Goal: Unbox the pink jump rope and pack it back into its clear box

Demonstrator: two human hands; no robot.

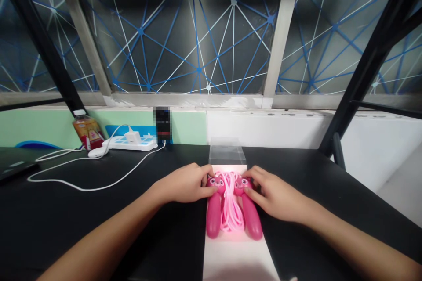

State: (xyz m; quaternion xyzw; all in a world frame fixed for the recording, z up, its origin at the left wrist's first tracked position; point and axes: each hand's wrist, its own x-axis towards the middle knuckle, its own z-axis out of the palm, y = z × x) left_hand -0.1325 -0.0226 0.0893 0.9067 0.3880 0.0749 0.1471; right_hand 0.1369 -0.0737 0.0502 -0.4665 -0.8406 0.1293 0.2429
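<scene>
A pink skipping rope lies on a white strip point(237, 259) on the black table point(99, 219). Its two pink handles point(214, 213) point(252, 217) lie side by side with the coiled pink cord point(229, 208) bundled between them. My left hand point(184, 184) rests at the top of the left handle, fingers curled and pinching its animal-shaped head. My right hand point(278, 197) does the same on the right handle's head. A clear plastic box point(227, 154) stands just beyond the handles.
At the back left are a drink bottle point(87, 131), a white power strip point(130, 142) with a plug and a white cable point(99, 184) trailing over the table. A dark flat object point(15, 167) sits at the far left. Black frame posts point(369, 66) rise on both sides.
</scene>
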